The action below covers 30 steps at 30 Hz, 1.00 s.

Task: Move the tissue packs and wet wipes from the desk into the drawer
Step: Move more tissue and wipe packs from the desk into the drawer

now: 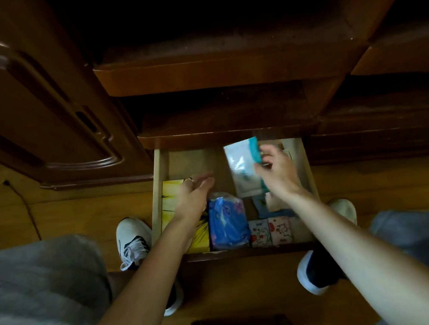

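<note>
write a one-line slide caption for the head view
Right hand holds a white-and-teal pack over the open drawer; left hand hovers open above the yellow pack.

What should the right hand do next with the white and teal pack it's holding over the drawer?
Probably lower it and let go. The right hand grips the white and teal pack above a bare patch of the open drawer, behind the packs already laid at the front, and the left hand is out of its way.

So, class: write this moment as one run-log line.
drawer: open | right hand: holds white-and-teal pack over drawer | left hand: open, above yellow pack | blue pack: inside
</note>
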{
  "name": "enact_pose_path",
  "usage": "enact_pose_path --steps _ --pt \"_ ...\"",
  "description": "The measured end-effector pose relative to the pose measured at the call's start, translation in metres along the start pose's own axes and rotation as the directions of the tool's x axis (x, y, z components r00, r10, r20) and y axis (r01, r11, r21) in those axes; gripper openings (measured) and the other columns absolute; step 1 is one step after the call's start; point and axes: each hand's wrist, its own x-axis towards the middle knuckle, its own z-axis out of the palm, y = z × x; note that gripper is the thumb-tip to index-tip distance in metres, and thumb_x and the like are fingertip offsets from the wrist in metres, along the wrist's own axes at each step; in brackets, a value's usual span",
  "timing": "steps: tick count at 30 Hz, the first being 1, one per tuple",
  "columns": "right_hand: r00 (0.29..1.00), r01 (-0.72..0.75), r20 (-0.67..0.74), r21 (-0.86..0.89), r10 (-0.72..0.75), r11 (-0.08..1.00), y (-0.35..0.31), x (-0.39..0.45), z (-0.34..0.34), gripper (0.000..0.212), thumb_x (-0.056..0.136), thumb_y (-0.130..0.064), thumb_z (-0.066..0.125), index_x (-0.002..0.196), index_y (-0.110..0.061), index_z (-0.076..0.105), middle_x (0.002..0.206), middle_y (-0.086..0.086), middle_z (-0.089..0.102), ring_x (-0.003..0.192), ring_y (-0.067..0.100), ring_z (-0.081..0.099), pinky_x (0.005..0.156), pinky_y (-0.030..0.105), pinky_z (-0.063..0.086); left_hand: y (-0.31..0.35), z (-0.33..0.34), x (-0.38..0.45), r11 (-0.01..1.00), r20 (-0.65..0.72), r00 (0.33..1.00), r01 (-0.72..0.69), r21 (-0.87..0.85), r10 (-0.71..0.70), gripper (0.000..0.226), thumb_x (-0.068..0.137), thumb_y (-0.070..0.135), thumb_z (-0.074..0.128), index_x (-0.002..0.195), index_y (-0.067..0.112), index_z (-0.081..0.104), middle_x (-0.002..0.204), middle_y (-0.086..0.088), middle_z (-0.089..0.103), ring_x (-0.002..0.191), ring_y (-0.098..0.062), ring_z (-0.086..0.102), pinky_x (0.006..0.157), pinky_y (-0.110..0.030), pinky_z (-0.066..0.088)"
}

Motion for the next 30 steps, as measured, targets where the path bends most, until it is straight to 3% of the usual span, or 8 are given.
enact_pose_path --steps 3,5,7,9,12,20,26,30 --pt "0.984 -0.158 -0.110 -0.154 0.142 0.975 0.028 0.020 -0.033 0.049 0.095 -0.012 0.068 0.136 -0.024 0.044 0.129 0.006 0.065 0.109 0.023 0.067 0.070 0.029 0.050 -0.004 -0.006 0.003 0.953 -0.073 0.990 -0.093 0.288 0.118 0.018 0.099 0.023 0.058 0.112 0.028 0.070 0.109 0.010 0.069 0.098 -0.006 0.063 0.069 -0.016 0.044" --pt "0.977 -0.209 -0.111 -0.352 0.181 0.912 0.046 0.020 -0.044 0.055 0.094 -0.017 0.069 0.137 -0.023 0.035 0.124 0.011 0.067 0.104 0.030 0.068 0.067 0.033 0.047 -0.010 -0.012 0.003 0.831 -0.045 0.981 -0.134 0.541 0.187 0.025 0.099 0.025 0.058 0.122 0.022 0.068 0.116 0.001 0.069 0.089 -0.008 0.062 0.065 -0.020 0.044" --pt "0.992 -0.127 -0.097 -0.591 0.086 0.796 0.058 0.015 -0.035 0.072 0.090 -0.023 0.074 0.146 -0.021 0.029 0.129 0.013 0.062 0.106 0.030 0.064 0.066 0.037 0.050 -0.017 -0.018 0.003 0.716 -0.003 0.982 -0.134 0.685 0.187 0.030 0.097 0.027 0.059 0.126 0.022 0.065 0.127 -0.003 0.064 0.093 -0.015 0.064 0.067 -0.025 0.048" --pt "0.993 0.039 -0.031 -0.819 -0.112 0.572 0.059 0.009 -0.013 0.084 0.083 -0.025 0.079 0.152 -0.018 0.031 0.144 0.016 0.049 0.124 0.033 0.053 0.088 0.043 0.052 -0.026 -0.021 0.002 0.605 0.044 0.987 -0.129 0.785 0.153 0.035 0.096 0.031 0.060 0.131 0.023 0.062 0.138 -0.003 0.056 0.119 -0.023 0.056 0.088 -0.035 0.053" --pt "0.978 0.193 0.152 -0.916 -0.140 0.352 0.056 0.007 0.007 0.081 0.084 -0.025 0.075 0.154 -0.018 0.034 0.155 0.013 0.039 0.135 0.034 0.042 0.105 0.045 0.042 -0.035 -0.024 -0.001 0.483 0.077 0.992 -0.117 0.868 0.102 0.041 0.094 0.035 0.061 0.134 0.024 0.059 0.144 -0.002 0.048 0.134 -0.026 0.042 0.105 -0.043 0.045" --pt "0.976 0.143 0.212 -0.808 0.057 0.572 0.072 0.024 0.002 0.057 0.098 -0.011 0.057 0.150 -0.011 0.035 0.152 0.018 0.044 0.139 0.033 0.045 0.097 0.047 0.053 -0.041 -0.027 0.002 0.250 0.160 0.971 -0.202 0.947 0.179 0.046 0.091 0.036 0.065 0.135 0.027 0.058 0.155 0.001 0.037 0.142 -0.024 0.034 0.109 -0.044 0.040" --pt "0.966 0.257 0.201 -0.831 -0.163 0.494 0.072 0.012 0.008 0.075 0.086 -0.022 0.072 0.152 -0.017 0.036 0.156 0.011 0.036 0.139 0.033 0.037 0.110 0.048 0.039 -0.049 -0.013 0.004 -0.051 0.497 0.806 -0.510 0.859 0.321 0.076 0.084 0.049 0.070 0.150 0.023 0.041 0.157 -0.006 0.036 0.147 -0.028 0.026 0.121 -0.047 0.018" --pt "0.923 0.384 0.343 -0.804 -0.173 0.453 0.075 0.005 0.025 0.072 0.091 -0.032 0.066 0.155 -0.023 0.033 0.163 0.007 0.029 0.152 0.028 0.020 0.117 0.049 0.026 -0.053 0.011 0.014 -0.286 0.590 0.800 -0.543 0.790 0.110 0.108 0.077 0.071 0.064 0.159 0.022 0.013 0.166 -0.013 0.011 0.153 -0.033 0.007 0.123 -0.058 0.006"
